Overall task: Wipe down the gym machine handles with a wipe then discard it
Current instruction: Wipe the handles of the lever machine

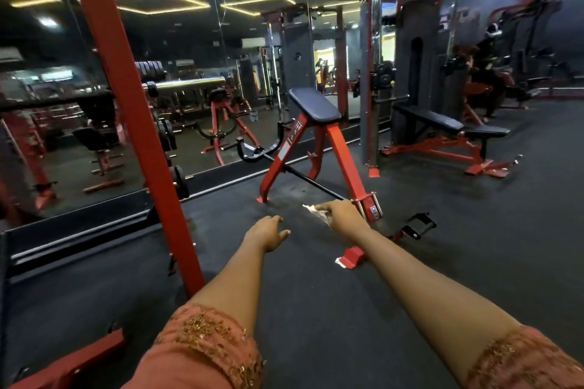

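Nearest the camera, two orange embroidered sleeves (208, 344) end at the elbows, and both bare forearms reach forward over the dark rubber floor (316, 309). The left hand (268, 230) hangs free with its fingers loose and slightly spread, holding nothing. The right hand (339, 215), a little further out, has its fingers curled round a crumpled white wipe (314, 211), which sticks out to the left of the knuckles. That is where the wipe is: in the air above the floor, touching no part of any machine.

Just to the left stands a slanted red post (132, 123). Beyond the hands sits a red rowing machine (341, 151) with a dark chest pad (313, 104) on top and a thin black bar (303, 176) running under it. At the far end of that bar are the curved black handles (251, 155), close to the wall mirror (79, 73) and well apart from the wipe. Further right is a flat black bench (442, 123) on a red base, with more machines behind it in the dim room.

As for progress, I judge the wiping of these handles not yet begun, since the wipe is nowhere near them (whether it is damp or already used I cannot tell). Left to do: reach the handles, rub each grip, then throw the wipe away. No bin shows anywhere here.
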`<action>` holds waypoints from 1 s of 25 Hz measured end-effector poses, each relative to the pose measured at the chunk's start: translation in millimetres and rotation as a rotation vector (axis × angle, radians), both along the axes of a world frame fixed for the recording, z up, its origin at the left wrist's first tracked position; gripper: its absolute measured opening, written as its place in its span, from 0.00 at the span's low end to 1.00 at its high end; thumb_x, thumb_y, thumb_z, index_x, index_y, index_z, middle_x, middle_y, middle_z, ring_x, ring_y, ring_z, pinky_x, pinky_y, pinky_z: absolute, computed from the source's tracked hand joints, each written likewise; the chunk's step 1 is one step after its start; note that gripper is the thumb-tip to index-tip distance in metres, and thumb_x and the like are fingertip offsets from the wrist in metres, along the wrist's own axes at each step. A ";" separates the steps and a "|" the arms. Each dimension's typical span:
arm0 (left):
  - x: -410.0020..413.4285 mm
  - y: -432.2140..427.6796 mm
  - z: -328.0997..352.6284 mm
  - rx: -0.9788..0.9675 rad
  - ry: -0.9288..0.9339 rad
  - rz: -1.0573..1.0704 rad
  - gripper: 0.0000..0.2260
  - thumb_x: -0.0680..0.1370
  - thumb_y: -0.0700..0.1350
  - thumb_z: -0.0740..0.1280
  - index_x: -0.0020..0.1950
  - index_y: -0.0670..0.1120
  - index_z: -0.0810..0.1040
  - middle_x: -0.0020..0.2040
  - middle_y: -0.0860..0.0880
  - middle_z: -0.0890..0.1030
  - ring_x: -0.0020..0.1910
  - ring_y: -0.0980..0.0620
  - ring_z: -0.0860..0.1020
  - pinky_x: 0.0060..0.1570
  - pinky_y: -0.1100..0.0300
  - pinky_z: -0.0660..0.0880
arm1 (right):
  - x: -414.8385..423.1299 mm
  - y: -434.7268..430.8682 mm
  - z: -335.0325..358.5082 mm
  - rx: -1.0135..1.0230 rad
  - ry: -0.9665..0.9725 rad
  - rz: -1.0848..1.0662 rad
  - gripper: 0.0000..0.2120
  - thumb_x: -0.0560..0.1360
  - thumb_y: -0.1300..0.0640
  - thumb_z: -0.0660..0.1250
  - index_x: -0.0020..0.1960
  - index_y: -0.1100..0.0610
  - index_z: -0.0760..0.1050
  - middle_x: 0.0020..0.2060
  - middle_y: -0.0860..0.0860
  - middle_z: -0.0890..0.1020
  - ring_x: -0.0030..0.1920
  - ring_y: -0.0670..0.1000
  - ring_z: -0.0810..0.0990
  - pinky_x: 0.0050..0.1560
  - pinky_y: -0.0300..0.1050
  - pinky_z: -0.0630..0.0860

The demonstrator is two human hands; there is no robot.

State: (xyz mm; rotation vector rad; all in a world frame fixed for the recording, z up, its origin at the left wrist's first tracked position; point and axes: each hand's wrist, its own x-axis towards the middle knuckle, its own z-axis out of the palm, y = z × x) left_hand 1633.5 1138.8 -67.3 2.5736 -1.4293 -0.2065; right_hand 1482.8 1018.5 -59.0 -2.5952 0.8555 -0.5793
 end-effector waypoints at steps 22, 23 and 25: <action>453.3 -513.3 -33.1 -0.038 0.055 0.238 0.23 0.78 0.53 0.61 0.71 0.44 0.65 0.70 0.43 0.69 0.69 0.45 0.67 0.67 0.52 0.64 | 490.6 -539.1 -44.2 0.106 0.003 0.225 0.15 0.73 0.61 0.64 0.60 0.56 0.77 0.58 0.56 0.80 0.61 0.56 0.76 0.63 0.46 0.69; 476.3 -529.7 -33.4 -0.039 0.064 0.241 0.23 0.78 0.53 0.61 0.71 0.44 0.65 0.70 0.43 0.69 0.69 0.45 0.67 0.67 0.52 0.64 | 513.5 -555.5 -44.9 0.124 -0.006 0.213 0.16 0.73 0.60 0.65 0.60 0.55 0.77 0.58 0.56 0.80 0.61 0.55 0.76 0.63 0.45 0.70; 530.9 -569.3 -33.3 -0.024 0.073 0.240 0.23 0.78 0.53 0.61 0.71 0.44 0.65 0.70 0.43 0.69 0.69 0.45 0.66 0.67 0.52 0.64 | 567.3 -596.3 -46.0 0.189 -0.029 0.176 0.16 0.73 0.60 0.64 0.60 0.55 0.77 0.59 0.56 0.79 0.60 0.55 0.76 0.61 0.43 0.71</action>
